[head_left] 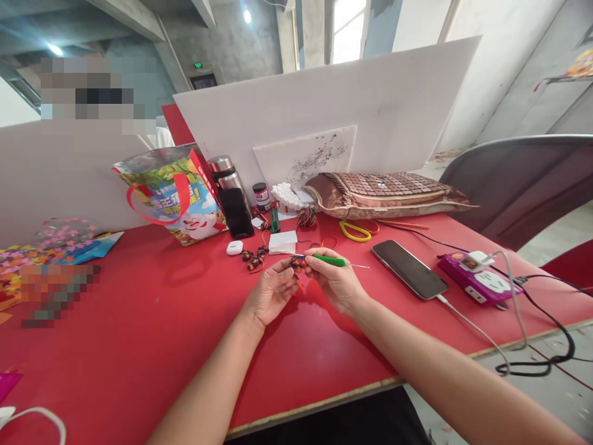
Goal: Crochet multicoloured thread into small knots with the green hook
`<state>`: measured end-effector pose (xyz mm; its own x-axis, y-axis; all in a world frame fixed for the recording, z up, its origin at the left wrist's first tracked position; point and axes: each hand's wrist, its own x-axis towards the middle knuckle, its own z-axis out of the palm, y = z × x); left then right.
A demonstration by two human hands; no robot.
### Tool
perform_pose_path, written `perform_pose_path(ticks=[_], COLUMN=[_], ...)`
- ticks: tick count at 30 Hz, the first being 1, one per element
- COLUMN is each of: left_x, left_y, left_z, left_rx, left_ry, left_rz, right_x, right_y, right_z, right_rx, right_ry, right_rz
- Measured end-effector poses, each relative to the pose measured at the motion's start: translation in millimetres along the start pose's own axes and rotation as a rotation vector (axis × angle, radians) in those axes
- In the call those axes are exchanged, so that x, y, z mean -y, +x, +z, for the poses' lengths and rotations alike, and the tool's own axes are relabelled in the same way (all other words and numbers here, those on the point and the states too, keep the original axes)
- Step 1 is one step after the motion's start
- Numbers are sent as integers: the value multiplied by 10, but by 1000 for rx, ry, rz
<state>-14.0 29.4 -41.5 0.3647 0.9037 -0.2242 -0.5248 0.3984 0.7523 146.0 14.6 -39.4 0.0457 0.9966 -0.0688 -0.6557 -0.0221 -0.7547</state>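
Over the red table, my left hand (274, 289) pinches a small piece of multicoloured crochet work (298, 264) in dark, orange and red yarn. My right hand (334, 283) is closed on a crochet hook with a green handle (330, 260); thin metal shows at both ends of it. Its left end meets the crochet piece, and both hands are close together there. The exact stitch is too small to make out. Just beyond my hands lie several finished-looking crochet bits (256, 262) in the same yarn, a white paper pad (282, 241) and a multicoloured yarn ball (306, 217).
To the right lie a charging phone (410, 269) and a purple power strip (479, 278) with cables. Behind stand a shopping bag (178, 198), a thermos (227, 173), a dark phone (236, 213) and a brown cushion (384, 194). A white earbud case (235, 248) lies left of centre.
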Motion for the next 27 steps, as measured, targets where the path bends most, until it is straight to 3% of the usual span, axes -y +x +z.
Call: perform_pose_path(ticks=[10,19,27], left_x=[51,15,78], left_y=[38,-1,61], left_z=[-38,13,-30], left_rx=[-27,28,-22], left_ry=[-33,-73,-98], left_rz=[54,48,56], right_x=[-80,-77,-69], right_y=[-13,39,68], right_z=[1,-57,-84], right_rx=[20,-4,14], right_ry=[-8,-25,-80], right_rz=[44,61,34])
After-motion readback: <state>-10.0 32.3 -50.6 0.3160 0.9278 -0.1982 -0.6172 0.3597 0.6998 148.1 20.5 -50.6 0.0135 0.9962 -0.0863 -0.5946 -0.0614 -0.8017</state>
